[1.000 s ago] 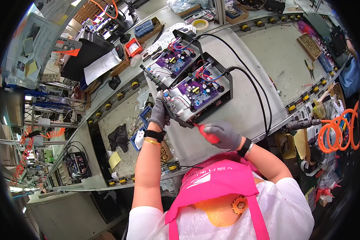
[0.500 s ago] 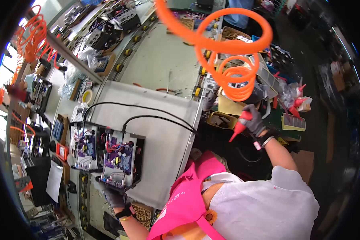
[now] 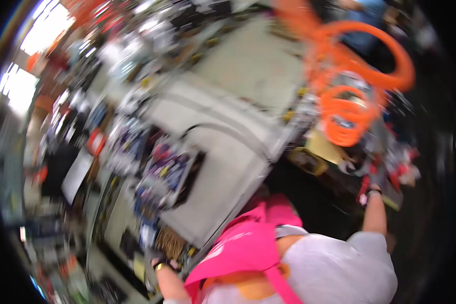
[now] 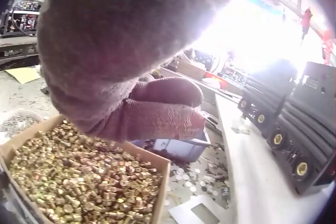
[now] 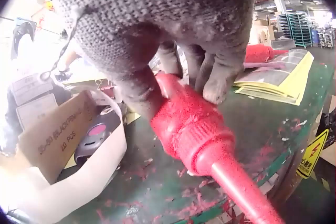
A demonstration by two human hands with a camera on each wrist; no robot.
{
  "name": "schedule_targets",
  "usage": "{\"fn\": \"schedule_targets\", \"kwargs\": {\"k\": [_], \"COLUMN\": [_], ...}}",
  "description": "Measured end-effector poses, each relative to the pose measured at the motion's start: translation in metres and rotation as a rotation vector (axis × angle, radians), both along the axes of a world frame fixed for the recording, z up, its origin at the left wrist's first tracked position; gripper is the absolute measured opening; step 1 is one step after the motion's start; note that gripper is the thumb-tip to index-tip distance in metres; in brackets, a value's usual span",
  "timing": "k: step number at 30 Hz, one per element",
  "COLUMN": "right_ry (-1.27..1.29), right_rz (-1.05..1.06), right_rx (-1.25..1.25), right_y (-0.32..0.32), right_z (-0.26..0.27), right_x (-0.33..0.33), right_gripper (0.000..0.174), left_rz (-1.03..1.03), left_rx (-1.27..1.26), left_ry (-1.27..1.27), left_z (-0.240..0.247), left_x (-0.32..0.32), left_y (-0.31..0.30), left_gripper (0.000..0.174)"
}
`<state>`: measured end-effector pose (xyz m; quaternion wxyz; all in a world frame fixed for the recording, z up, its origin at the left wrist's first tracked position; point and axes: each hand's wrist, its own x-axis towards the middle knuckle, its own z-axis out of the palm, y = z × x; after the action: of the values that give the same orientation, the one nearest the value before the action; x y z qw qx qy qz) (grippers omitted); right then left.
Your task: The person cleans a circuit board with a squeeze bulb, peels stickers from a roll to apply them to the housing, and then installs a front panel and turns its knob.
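My right hand (image 5: 163,14), in a grey knit glove, grips a red squeeze bottle (image 5: 202,137) with a long nozzle. In the right wrist view the nozzle slants down over a green, red-stained tabletop (image 5: 152,182). My gloved left hand (image 4: 126,56) hangs with loosely bent fingers beside and above a cardboard box of small brass-coloured fasteners (image 4: 89,176); nothing shows in its grasp. Two open electronic units stand on the bench, the nearer unit (image 3: 164,172) with a purple circuit board, apart from both hands. The head view is blurred.
An orange coiled hose (image 3: 347,116) hangs between bench and green table. A cardboard carton (image 5: 58,129) stands left of the bottle, a yellow-edged sheet (image 5: 275,79) to its right. A blue bin (image 4: 181,148) sits behind the fasteners. Black cables (image 3: 228,133) cross the bench.
My right hand has carried the red bottle from the electronic unit out to the right, over the green table. My left hand has left the unit and moved down towards the fastener box. The head view has turned.
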<state>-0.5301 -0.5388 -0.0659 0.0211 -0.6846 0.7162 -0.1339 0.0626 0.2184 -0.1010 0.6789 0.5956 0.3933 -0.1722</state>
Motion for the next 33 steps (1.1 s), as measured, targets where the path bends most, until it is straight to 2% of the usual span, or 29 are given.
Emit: {"fn": "schedule_targets", "kwargs": {"k": [2, 4, 6, 7, 9, 10, 11, 13, 15, 17, 18, 19, 20, 22, 23, 24, 25, 28, 33], "right_ry": [-0.060, -0.154, -0.193, -0.115, -0.227, -0.293, -0.352, -0.238, -0.435, -0.371, -0.394, -0.410, -0.401, -0.385, -0.392, -0.431, -0.475, -0.515, -0.604], "right_rz": [0.087, 0.033, 0.073, 0.105, 0.439, 0.487, 0.528, 0.819, 1.028, 1.284, 1.380, 1.461, 1.527, 1.594, 1.614, 1.597, 1.591, 1.567, 1.458], "right_rx": [-0.143, -0.213, -0.273, -0.324, -0.338, -0.208, -0.076, -0.164, 0.055, 0.000, 0.015, 0.025, 0.016, -0.001, 0.015, 0.011, 0.016, -0.026, 0.061], "right_y": [-0.012, -0.020, -0.018, 0.008, -0.005, 0.015, 0.063, 0.114, 0.160, 0.207, 0.224, 0.240, 0.254, 0.267, 0.269, 0.270, 0.272, 0.280, 0.293], "right_z": [-0.024, -0.035, -0.037, -0.011, -0.045, -0.032, 0.002, 0.026, 0.049, 0.088, 0.101, 0.112, 0.122, 0.136, 0.139, 0.133, 0.127, 0.127, 0.115], "right_x": [-0.023, -0.044, -0.028, 0.016, 0.013, 0.049, 0.107, 0.167, 0.226, 0.282, 0.303, 0.318, 0.330, 0.344, 0.349, 0.351, 0.350, 0.351, 0.349], "right_gripper": [0.053, 0.046, 0.039, 0.035, 0.034, 0.029, 0.026, 0.019, 0.013, 0.011, 0.010, 0.010, 0.011, 0.011, 0.012, 0.012, 0.012, 0.015, 0.015], "left_rz": [-0.027, 0.107, 0.284, 0.356, 0.425, 0.424, 0.367, 0.238, 0.230, 0.092, -0.009, -0.123, -0.404, -0.901, -1.075, -1.032, -0.977, -0.690, -0.468], "left_rx": [-0.025, 0.024, 0.073, 0.119, 0.211, 0.255, 0.255, 0.374, 0.454, 0.681, 0.891, 0.913, 1.006, 1.173, 1.423, 1.393, 1.334, 1.246, 1.188], "left_ry": [-0.105, -0.078, 0.005, 0.009, 0.021, 0.031, 0.007, -0.087, -0.124, -0.125, -0.076, -0.156, -0.295, -0.687, -0.610, -0.762, -0.596, -0.096, 0.182], "left_z": [-0.014, -0.009, 0.013, 0.019, 0.024, 0.022, 0.020, 0.002, 0.002, -0.033, -0.074, -0.085, -0.098, -0.082, -0.105, -0.154, -0.152, -0.110, -0.061], "left_x": [-0.021, -0.031, -0.031, -0.029, -0.021, -0.017, -0.013, -0.005, 0.004, 0.019, 0.029, 0.037, 0.043, 0.057, 0.069, 0.088, 0.092, 0.089, 0.065], "left_y": [0.029, 0.036, 0.026, 0.020, 0.015, 0.016, 0.019, 0.027, 0.015, 0.029, 0.051, 0.060, 0.061, 0.038, 0.039, 0.065, 0.066, 0.044, 0.039], "left_gripper": [0.035, 0.029, 0.026, 0.025, 0.022, 0.022, 0.019, 0.018, 0.021, 0.030, 0.041, 0.050, 0.044, 0.034, 0.033, 0.032, 0.034, 0.040, 0.051]}}
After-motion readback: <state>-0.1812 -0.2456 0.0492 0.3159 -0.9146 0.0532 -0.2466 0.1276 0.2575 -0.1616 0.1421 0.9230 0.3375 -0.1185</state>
